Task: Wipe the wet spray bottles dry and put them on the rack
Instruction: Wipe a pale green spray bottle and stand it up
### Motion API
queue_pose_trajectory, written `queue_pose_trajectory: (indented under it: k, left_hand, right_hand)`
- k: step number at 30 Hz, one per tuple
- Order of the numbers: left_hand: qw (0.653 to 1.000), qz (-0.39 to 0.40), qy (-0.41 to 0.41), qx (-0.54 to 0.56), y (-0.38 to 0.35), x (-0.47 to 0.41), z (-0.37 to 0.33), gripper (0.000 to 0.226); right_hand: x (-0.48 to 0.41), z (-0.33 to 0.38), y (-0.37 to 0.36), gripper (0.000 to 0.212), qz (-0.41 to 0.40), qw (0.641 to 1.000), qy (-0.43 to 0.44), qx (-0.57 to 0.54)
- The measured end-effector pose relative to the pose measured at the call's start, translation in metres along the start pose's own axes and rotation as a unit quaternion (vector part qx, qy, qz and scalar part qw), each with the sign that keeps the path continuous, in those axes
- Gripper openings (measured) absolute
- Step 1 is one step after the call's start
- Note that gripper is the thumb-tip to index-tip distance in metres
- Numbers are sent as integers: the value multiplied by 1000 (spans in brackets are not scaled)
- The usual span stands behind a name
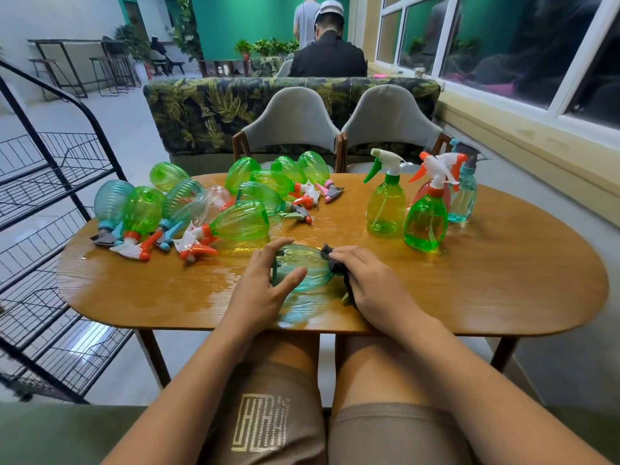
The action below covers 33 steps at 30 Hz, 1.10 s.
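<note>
A pale teal spray bottle (303, 268) lies on its side on the wooden table (469, 290), near the front edge. My left hand (265, 283) grips its left end, thumb in front and fingers over the top. My right hand (365, 280) holds a dark cloth (335, 263) against the bottle's right end. Several green, teal and clear bottles (241, 221) lie in a heap on the table's left half, on a wet, shiny surface. Several bottles stand upright at the right, among them a yellow-green one (385, 203) and a green one (426, 219). A black wire rack (50, 203) stands left of the table.
Two grey chairs (292, 122) stand behind the table, with a leaf-patterned sofa back (201, 109) beyond. A person in black sits facing away further back. A window wall (503, 62) runs along the right. My bare knees are under the table's front edge.
</note>
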<state>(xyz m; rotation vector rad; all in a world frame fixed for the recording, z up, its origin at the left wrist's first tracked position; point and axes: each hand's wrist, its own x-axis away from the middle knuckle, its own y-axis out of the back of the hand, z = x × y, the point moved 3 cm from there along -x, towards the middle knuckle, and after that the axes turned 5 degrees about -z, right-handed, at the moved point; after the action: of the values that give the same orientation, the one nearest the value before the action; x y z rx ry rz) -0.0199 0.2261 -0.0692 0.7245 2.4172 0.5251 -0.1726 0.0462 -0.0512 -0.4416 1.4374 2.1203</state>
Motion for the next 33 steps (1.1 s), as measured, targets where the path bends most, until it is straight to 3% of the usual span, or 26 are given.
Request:
queue_pose_trajectory:
  k: [8, 14, 19, 33]
  left_hand:
    - [1000, -3, 9, 8, -1, 1, -3, 60]
    - [1000, -4, 7, 3, -1, 0, -3, 60]
    - [1000, -3, 13, -2, -1, 0, -2, 59]
    - [999, -19, 22, -16, -6, -1, -3, 59]
  right_hand:
    - [4, -13, 5, 50, -15, 999, 9, 46]
    - [-10, -19, 0, 48, -45, 996, -64, 38]
    - [-32, -17, -4, 41, -19, 995, -98, 24]
    - [31, 6, -11, 61, -46, 989, -114, 82]
